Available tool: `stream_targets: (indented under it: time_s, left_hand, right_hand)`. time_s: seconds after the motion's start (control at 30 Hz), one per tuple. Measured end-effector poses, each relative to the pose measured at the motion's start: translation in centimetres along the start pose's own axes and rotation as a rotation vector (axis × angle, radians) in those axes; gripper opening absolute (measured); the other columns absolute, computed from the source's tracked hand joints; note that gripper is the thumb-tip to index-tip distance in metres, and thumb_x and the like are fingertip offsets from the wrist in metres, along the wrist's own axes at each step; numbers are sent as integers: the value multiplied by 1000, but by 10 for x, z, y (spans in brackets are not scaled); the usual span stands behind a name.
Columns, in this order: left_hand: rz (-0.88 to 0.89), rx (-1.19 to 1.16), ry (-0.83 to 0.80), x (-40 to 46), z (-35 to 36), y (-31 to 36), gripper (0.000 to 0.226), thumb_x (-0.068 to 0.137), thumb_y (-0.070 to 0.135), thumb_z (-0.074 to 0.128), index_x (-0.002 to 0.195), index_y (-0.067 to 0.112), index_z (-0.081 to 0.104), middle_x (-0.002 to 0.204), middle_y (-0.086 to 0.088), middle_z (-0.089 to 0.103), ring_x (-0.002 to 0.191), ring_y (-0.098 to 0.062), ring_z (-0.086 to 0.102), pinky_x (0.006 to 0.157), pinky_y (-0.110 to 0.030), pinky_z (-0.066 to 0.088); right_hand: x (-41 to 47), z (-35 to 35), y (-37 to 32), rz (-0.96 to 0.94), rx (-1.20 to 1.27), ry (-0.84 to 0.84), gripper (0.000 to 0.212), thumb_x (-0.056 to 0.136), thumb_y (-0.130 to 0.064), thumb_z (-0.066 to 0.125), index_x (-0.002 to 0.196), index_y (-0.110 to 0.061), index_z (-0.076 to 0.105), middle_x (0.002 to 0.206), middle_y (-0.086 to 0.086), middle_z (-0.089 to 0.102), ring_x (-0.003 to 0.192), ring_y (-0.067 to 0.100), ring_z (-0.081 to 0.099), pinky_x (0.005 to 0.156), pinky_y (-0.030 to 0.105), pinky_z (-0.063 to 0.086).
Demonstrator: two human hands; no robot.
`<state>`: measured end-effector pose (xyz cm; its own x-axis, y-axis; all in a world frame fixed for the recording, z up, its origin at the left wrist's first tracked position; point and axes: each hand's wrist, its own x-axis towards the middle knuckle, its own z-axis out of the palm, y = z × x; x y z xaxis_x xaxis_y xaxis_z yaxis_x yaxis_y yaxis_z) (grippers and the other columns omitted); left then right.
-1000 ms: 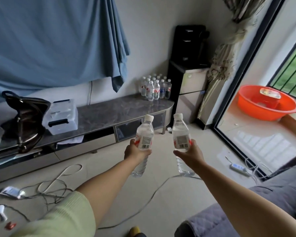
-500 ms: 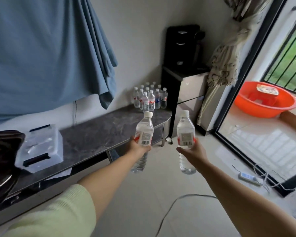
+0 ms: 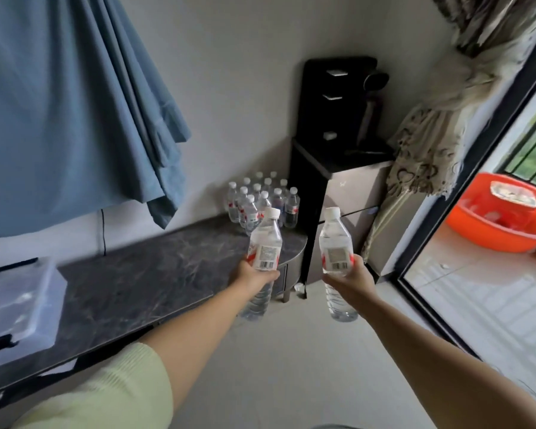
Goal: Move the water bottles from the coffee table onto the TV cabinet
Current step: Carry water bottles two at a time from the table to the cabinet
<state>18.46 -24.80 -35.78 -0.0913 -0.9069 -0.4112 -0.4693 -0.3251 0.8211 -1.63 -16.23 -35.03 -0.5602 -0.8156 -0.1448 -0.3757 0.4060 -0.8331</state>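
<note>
Bottles are in both hands in the head view, one for each hand. The left hand (image 3: pixel 254 278) has its grip closed around the label of the left bottle (image 3: pixel 264 243), and the right hand (image 3: pixel 350 278) grips the right bottle (image 3: pixel 335 243) in the same way. Both bottles are upright with white caps on top, carried in the air near the rounded end of the TV cabinet (image 3: pixel 155 274).

The step in hand, as I judge it, is to bring these two to the cluster of bottles (image 3: pixel 262 199) that already stands on the cabinet top, at about 12 o'clock from the left hand, close to the wall. To do it well, each bottle should stay upright and go down flat on the dark stone top, just beside the cluster and not against it, because a push could knock over several standing bottles. It is safer to set down one bottle first, then the other, and to loosen the fingers only when the base rests fully on the top.

Count: two bottles in the hands. In the cluster I can see about twelve caps, but some bottles hide others, so the exact number is not sure. One clear plastic box (image 3: pixel 16 308) lies on the cabinet at 9 o'clock, and one orange basin (image 3: pixel 477 224) is at 3 o'clock outside the door.
</note>
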Motion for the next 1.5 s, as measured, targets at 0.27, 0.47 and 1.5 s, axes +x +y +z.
stream_targets:
  time_s: [0.27,0.47,1.5]
  left_hand:
    - [-75,34,-14,81,35,37,52,67,34,85,107,18,55,115,-7,66,106,-27,63,96,-36,49]
    - [-86,50,-28,163,39,58,60,70,32,83,120,16,55,115,-2,65,107,-25,62,90,-30,47]
    - [-178,-63,137,475,10,-20,55,66,24,87,113,19,59,99,2,70,94,-18,68,83,-34,54]
  right_hand:
    - [105,-1,-1,43,-60,-28,51,63,-27,81,106,-14,57,94,3,68,83,20,65,59,22,40]
    - [183,25,-12,77,-83,-74,57,69,-23,81,115,-12,50,105,5,63,90,21,61,71,26,41]
    - [425,280,3,265,3,-335,65,68,-18,84,120,-22,46,103,-3,63,92,19,61,79,29,46]
